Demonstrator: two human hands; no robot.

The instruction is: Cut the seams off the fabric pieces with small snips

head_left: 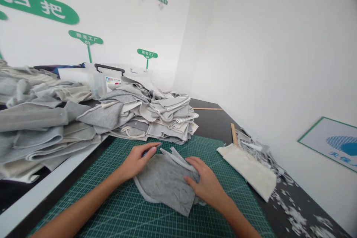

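Observation:
A grey piece of knit cloth (169,180) with a pale edge lies on the green cutting mat (106,197), in front of me. My right hand (205,180) holds its right side, thumb on the upper face and fingers along the far edge. Narrow pale flaps of cloth stand up at that far edge. At the cloth's upper left corner is my left hand (141,158), its thumb and forefinger closed together. A small dark bit shows between those fingers, too little to name.
Stacks of folded grey and cream cloth (173,113) stand behind the mat; more cloth (33,119) heaps at the left. A clear plastic box (99,85) with a black handle sits behind. At right are a cream folded cloth (248,171), a wooden strip (234,134) and scattered scraps (292,208).

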